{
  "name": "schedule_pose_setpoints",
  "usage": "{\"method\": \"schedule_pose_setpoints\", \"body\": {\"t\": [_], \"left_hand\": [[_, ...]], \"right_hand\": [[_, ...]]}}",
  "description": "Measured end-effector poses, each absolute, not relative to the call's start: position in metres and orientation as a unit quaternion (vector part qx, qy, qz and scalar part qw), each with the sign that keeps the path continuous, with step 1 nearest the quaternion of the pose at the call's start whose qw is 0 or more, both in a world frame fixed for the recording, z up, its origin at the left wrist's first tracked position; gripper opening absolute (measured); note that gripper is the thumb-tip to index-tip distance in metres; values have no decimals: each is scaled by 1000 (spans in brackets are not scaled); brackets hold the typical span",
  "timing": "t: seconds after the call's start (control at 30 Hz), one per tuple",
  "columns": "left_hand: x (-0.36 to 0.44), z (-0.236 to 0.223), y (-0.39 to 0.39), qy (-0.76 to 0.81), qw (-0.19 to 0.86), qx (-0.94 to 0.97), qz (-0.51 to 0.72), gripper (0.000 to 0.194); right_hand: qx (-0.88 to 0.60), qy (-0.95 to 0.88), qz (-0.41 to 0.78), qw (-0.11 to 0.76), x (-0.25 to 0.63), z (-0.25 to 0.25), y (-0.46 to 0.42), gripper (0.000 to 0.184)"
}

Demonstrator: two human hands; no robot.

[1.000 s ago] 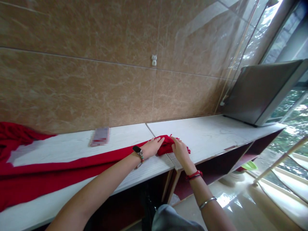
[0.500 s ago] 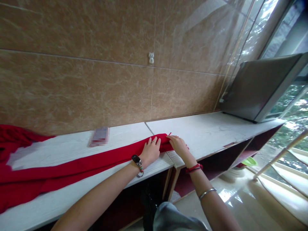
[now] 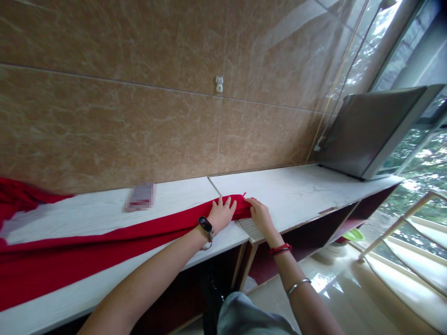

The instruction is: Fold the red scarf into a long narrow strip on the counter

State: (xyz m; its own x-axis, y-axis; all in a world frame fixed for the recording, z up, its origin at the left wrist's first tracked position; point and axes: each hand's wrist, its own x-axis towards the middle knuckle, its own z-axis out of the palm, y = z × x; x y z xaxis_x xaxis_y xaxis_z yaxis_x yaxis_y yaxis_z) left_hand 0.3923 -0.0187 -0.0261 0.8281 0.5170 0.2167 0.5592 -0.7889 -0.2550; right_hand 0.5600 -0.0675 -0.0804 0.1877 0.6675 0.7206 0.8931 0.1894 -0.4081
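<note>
A long red scarf (image 3: 139,239) stretches across the white countertop, wide at the left and narrowing toward its right end. My left hand (image 3: 222,216) lies palm down on the scarf near that end, fingers spread. At the end itself, my right hand (image 3: 261,215) has its fingers curled around the scarf's edge. A small red strand sticks up beside the right fingertips. What lies beneath both palms is hidden.
The white countertop (image 3: 286,186) runs along a brown tiled wall, over open shelves. A blurred flat pack (image 3: 140,196) lies near the wall. Bunched red fabric (image 3: 24,197) sits at far left, a grey metal appliance (image 3: 373,130) at far right. A green bowl (image 3: 354,234) is low at right.
The scarf's bunched right end has been smoothed flatter and narrower. My left hand has spread its fingers on it, while my right hand stays at the end. The view has shifted slightly.
</note>
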Motion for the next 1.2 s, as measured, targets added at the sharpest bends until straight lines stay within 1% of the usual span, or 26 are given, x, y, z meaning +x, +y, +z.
{"method": "schedule_pose_setpoints", "body": {"t": [0.17, 0.33, 0.43, 0.53, 0.63, 0.73, 0.83, 0.9, 0.97, 1.07, 1.13, 1.2], "left_hand": [[385, -30, -12, -272, 102, -957, -22, 54], [378, -30, -8, -239, 52, -969, -40, 57], [368, -32, -7, -219, 15, -975, -44, 67], [353, -33, -1, -216, 8, -976, -34, 69], [341, -32, 7, -231, 26, -972, -19, 70], [336, -25, 10, -235, 60, -970, -23, 74], [333, -14, 5, -232, 92, -965, -76, 68], [328, -10, 0, -238, 105, -960, -104, 66], [320, -12, -4, -246, 99, -961, -79, 69], [309, -22, -4, -252, 56, -966, -7, 76], [309, -27, -3, -263, 35, -964, -5, 79], [315, -29, -5, -280, 33, -959, -27, 77]], "right_hand": [[-621, -658, -132, 404, 560, -81, -71, 44], [-610, -690, -155, 356, 561, -78, -72, 46], [-591, -730, -142, 312, 563, -75, -71, 48], [-594, -740, -122, 290, 565, -71, -70, 47], [-615, -732, -107, 274, 566, -67, -70, 44], [-633, -712, -118, 280, 563, -62, -70, 43], [-610, -711, -152, 315, 558, -58, -72, 44], [-577, -736, -157, 318, 557, -59, -74, 47], [-556, -763, -139, 298, 559, -62, -77, 52], [-561, -771, -110, 281, 564, -71, -78, 59], [-583, -751, -107, 293, 567, -76, -75, 61], [-609, -721, -108, 310, 567, -78, -71, 62]]}}
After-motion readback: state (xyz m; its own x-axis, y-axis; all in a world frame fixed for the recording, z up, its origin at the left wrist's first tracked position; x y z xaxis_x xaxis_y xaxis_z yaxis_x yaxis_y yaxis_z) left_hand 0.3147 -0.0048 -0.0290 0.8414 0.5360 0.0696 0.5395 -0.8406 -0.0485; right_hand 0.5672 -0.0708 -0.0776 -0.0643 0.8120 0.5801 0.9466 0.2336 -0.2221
